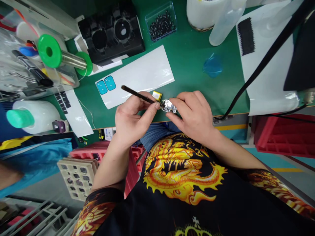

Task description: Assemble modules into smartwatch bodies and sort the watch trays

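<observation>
Dragon-print shirt (182, 183), green bench (190, 70), red crates (283, 139); left hand (133, 118) pinching dark tool (136, 93), right hand (194, 113) pinching device (169, 106)

Open lane on green surface (188, 65) between white sheet (140, 75) and black cable (258, 71), thin blue film (213, 66) lying in it. Far edge blocked: black holder (110, 39), clear box (162, 26), bottle (225, 24). Cable slants across right part to near edge. Solder spool (73, 60) crowds left end. Left hand (135, 118), right hand (194, 113) block near-edge middle.
</observation>
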The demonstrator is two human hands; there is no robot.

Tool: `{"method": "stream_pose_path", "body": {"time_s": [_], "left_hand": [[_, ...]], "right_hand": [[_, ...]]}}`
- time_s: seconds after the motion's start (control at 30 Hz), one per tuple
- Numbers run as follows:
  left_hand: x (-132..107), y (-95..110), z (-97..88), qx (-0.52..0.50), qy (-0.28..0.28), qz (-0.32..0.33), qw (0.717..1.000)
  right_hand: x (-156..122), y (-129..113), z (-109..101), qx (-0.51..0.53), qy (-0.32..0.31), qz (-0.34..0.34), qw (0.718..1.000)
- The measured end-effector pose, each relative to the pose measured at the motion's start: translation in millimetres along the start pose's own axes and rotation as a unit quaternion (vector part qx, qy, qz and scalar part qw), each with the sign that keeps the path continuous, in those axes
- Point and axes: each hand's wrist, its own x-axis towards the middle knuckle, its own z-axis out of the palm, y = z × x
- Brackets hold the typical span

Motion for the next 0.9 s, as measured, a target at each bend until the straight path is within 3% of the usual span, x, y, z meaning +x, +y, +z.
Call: {"method": "stream_pose_path", "body": {"time_s": [0.37,0.7,0.9], "left_hand": [[10.0,2.7,0.0,-0.023,-0.030,-0.012,0.999],[9.1,1.0,1.7,-0.034,-0.024,-0.017,0.999],[8.9,0.1,1.5,-0.013,-0.027,-0.022,0.999]], "right_hand": [[-1.1,1.1,2.9,0.013,0.002,0.008,1.000],[-0.4,0.8,2.3,0.005,0.016,0.003,1.000],[0.3,-0.1,-1.2,0.034,0.060,-0.028,0.997]]}}
